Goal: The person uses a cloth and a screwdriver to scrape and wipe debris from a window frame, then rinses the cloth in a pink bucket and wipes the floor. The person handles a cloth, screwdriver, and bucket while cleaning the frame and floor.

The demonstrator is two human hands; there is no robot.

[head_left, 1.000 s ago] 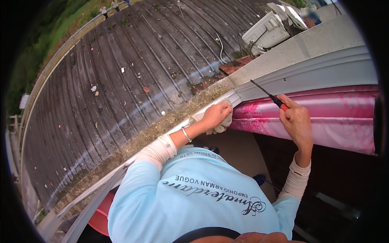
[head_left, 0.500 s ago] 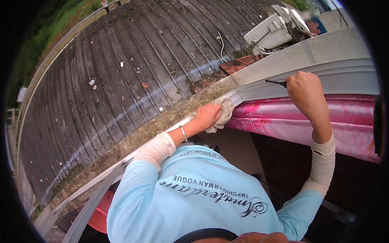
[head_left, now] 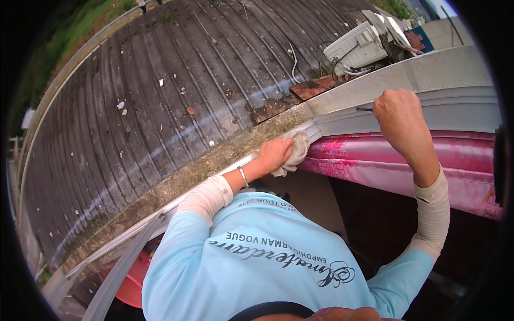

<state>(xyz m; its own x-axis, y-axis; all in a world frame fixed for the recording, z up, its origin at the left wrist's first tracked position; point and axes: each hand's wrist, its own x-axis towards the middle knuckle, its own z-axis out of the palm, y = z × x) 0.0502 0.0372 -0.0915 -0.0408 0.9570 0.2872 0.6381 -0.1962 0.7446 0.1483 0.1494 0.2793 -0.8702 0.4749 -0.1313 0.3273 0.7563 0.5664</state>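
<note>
My left hand (head_left: 274, 155) is closed round a crumpled beige rag (head_left: 297, 152) and rests on the white window track (head_left: 242, 162), close to the corner of the frame. Farther right, my right hand (head_left: 400, 119) makes a fist, held up in front of the white window frame (head_left: 450, 107). A thin dark rod-like tool (head_left: 364, 109) sticks out leftward from that fist; its other end is hidden in my palm, so its exact kind does not show. Below the right hand hangs a shiny pink curtain (head_left: 375, 155).
Outside the window lies a ribbed dark roof (head_left: 160, 107) with scattered litter. A white appliance casing (head_left: 357, 47) and reddish boards (head_left: 316, 86) sit beyond the concrete ledge (head_left: 214, 165). At lower left are a grey window sash (head_left: 124, 267) and a red basin (head_left: 134, 283).
My right wrist has turned, and less of the dark tool shows beyond the fist. The right forearm has swung slightly outward. My left hand and the rag stay in place.
</note>
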